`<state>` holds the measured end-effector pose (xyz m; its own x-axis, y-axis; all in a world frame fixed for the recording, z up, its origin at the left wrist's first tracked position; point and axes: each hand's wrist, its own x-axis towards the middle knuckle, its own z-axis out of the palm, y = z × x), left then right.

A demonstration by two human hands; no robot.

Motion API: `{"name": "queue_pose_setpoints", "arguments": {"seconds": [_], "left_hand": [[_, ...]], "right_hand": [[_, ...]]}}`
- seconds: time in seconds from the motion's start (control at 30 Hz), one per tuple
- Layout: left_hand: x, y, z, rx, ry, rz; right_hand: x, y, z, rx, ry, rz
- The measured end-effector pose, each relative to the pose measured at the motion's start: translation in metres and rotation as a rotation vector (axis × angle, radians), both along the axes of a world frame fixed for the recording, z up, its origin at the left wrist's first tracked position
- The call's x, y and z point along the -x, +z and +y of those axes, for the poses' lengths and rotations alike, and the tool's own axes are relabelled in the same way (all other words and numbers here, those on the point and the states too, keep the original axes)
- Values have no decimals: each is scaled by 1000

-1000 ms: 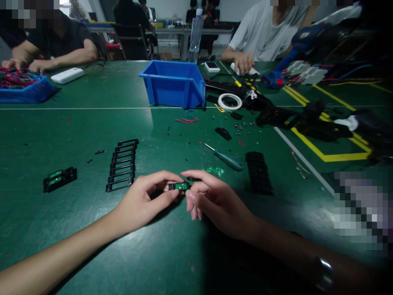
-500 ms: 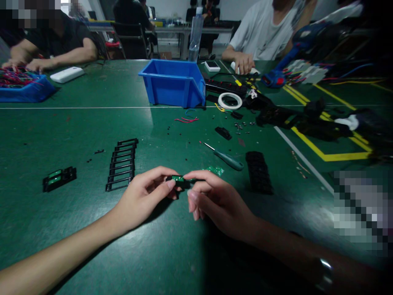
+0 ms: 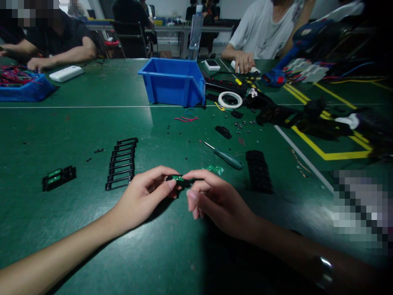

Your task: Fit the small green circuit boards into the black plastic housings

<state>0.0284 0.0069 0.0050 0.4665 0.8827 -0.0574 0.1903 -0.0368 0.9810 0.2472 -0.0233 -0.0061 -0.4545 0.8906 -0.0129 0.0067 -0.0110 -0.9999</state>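
Both my hands meet over the green table near its front edge, pinching one small black holder with a green circuit board (image 3: 179,179) in it. My left hand (image 3: 144,196) grips its left end between thumb and fingers. My right hand (image 3: 215,200) holds its right end with thumb and forefinger. To the left lies a row of several empty black frames (image 3: 122,163). Further left sits a finished black piece with green boards (image 3: 59,177). Another loose green board (image 3: 215,169) lies just beyond my right hand.
A green-handled screwdriver (image 3: 225,157) and a stack of black parts (image 3: 258,171) lie to the right. A blue bin (image 3: 173,82), tape roll (image 3: 230,100), red wires (image 3: 186,119) and scattered screws sit further back. Other people work at the far side, with a blue tray of wires (image 3: 21,84).
The holder with the board has been tilted and lifted slightly between my fingers, so the green face shows less. A person's hands at the far left have shifted.
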Motion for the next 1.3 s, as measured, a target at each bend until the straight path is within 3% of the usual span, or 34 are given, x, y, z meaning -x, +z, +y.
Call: {"name": "queue_pose_setpoints", "arguments": {"seconds": [0.8,1.3], "left_hand": [[0,-3,0,15,9,36],[2,-8,-1,-6,-29,49]], "right_hand": [[1,1,0,14,-7,-2],[0,-1,0,-75,24,-36]]}}
